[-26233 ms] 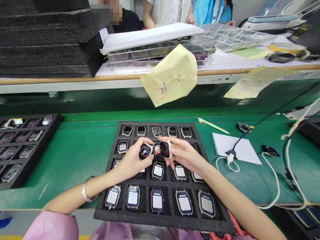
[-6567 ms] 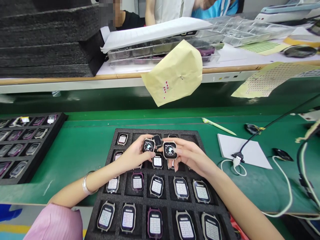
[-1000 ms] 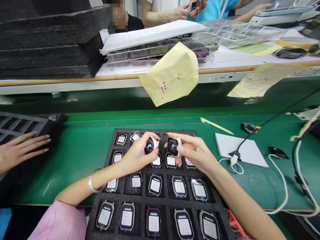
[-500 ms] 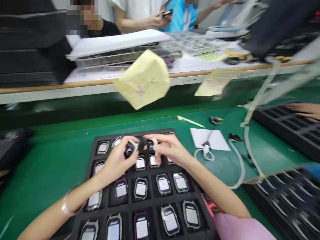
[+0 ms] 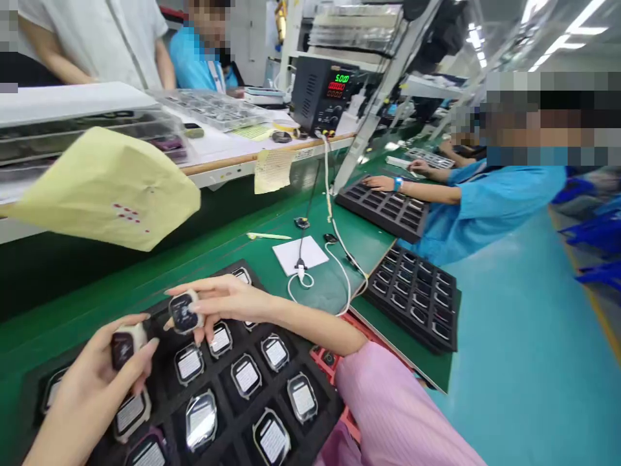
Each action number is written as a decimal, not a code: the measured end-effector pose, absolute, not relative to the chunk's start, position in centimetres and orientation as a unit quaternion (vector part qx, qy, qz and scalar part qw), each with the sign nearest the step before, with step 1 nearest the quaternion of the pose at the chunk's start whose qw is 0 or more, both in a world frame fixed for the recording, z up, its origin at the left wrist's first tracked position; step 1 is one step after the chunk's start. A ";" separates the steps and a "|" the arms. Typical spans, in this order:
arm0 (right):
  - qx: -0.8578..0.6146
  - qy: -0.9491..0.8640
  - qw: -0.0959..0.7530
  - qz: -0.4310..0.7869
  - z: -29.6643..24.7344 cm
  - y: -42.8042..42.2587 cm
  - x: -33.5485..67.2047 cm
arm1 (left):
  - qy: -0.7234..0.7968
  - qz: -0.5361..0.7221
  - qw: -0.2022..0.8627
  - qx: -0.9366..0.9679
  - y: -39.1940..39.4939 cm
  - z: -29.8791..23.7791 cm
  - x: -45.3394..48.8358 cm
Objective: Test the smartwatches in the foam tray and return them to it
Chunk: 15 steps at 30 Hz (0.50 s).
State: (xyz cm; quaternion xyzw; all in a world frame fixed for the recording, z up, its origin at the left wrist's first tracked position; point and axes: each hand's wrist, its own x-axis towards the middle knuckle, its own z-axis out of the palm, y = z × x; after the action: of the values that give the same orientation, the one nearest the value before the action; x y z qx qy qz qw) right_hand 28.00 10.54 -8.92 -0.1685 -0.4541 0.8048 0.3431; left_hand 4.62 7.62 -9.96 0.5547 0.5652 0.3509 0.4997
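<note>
My left hand (image 5: pixel 104 372) grips a smartwatch body (image 5: pixel 125 346) with a dark screen and a pale case, held upright between thumb and fingers. In my right hand (image 5: pixel 226 301) is a second smartwatch body (image 5: pixel 184 312), its dark screen showing a faint light mark. Both are strapless and held apart, side by side over a black foam tray (image 5: pixel 226 401). Several watch bodies with lit white screens, such as one watch (image 5: pixel 246 377), sit in the tray's compartments. My hands and forearms hide part of the tray.
A yellow paper (image 5: pixel 116 188) hangs from the shelf edge. On the green bench lie a white pad (image 5: pixel 299 255), a pen (image 5: pixel 269 237) and a white cable (image 5: pixel 345 278). Another watch tray (image 5: pixel 412 294) stands at right. A co-worker in blue (image 5: pixel 504 200) touches a further tray (image 5: pixel 383 207). A power supply (image 5: pixel 317 97) stands above.
The view has swung right, so the power supply and the co-worker at right now show. My hands still hold the two watches, now turned more toward the camera.
</note>
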 end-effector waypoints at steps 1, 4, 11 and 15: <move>-0.173 -0.438 0.347 0.811 -9.2 10.8 27.9 | 0.546 0.361 0.546 0.523 7.7 -9.5 5.1; -0.212 -0.405 0.353 0.816 -9.7 11.2 27.7 | 0.507 0.425 0.632 0.403 7.8 -8.4 6.1; -0.303 -0.440 0.369 0.761 -9.3 11.2 27.4 | 0.415 0.451 0.706 0.356 7.4 -7.5 6.2; -0.327 -0.485 0.368 0.723 -9.0 10.9 27.0 | 0.405 0.446 0.707 0.370 7.4 -7.7 5.7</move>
State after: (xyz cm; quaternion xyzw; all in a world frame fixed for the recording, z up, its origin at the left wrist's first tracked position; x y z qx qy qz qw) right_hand 27.04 10.86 -9.04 -0.3268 -0.4853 0.7227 0.3679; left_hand 5.72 7.41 -7.75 0.3704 0.4046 0.4464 0.7070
